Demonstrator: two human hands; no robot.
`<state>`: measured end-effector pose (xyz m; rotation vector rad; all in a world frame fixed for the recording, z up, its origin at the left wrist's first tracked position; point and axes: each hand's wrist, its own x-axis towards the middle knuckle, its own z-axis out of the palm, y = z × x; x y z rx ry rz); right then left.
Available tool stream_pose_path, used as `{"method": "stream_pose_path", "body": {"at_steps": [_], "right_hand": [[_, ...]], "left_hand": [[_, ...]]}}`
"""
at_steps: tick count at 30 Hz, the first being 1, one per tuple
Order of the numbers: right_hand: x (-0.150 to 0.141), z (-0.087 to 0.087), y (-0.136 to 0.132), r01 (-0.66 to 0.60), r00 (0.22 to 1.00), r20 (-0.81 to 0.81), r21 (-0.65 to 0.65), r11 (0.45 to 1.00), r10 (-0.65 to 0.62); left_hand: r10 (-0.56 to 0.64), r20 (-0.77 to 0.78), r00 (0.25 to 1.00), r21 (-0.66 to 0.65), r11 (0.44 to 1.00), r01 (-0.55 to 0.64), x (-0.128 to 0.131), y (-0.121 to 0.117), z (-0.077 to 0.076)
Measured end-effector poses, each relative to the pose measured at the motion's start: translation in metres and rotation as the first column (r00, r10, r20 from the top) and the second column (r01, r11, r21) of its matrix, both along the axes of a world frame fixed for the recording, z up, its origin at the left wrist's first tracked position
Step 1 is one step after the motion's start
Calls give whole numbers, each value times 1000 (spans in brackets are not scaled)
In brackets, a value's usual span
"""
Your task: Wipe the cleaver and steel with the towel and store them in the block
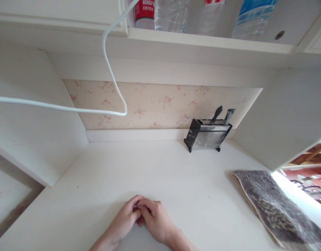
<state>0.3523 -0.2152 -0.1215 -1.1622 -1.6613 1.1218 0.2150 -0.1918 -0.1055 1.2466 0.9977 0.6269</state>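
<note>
The knife block (209, 136) stands upright at the back of the white bench (139, 167), on the right side, near the low strip of the wall. It has black ends with small black feet and a grey front with pale marks on it. Two handles come out from its top: a dark one (217, 114) and, to the right of it, a grey and black one (229, 116). Behind the block is wallpaper (150, 104) with small pink flowers. Nearer and more to the right, a folded grey-brown towel (275, 205) with a light edge lies flat on the bench, well apart from the block. At the near middle of the bench are the two hands, the left hand (131, 212) and the right hand (155, 218). They touch each other, with the fingers curled and joined together; the block is well apart from them. Whether something small is between the fingers, I cannot tell. Above the bench, an open cupboard shelf (209, 42) holds several clear plastic bottles (171, 15), with red labels and a blue label partly visible. A white cable (113, 78) hangs in front of the cupboard, makes a sharp bend and goes to the left edge of the view.
</note>
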Motion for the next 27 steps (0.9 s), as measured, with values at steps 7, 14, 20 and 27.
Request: {"method": "stream_pose_path", "body": {"at_steps": [7,14,20,27], "right_hand": [[1,2,0,3,1000,16,4,1000,-3],[1,2,-2,-6,1000,15,-8,1000,6],[-1,1,-2,-7,1000,0,6,1000,7],[-4,1,-1,34,999,18,12,999,-34]], "left_hand": [[-5,12,1000,15,1000,5,1,-1,1],[-9,18,1000,11,1000,8,0,0,-1],[-13,20,1000,9,1000,13,-1,0,-6],[-13,28,1000,22,1000,12,-2,0,-3]]}}
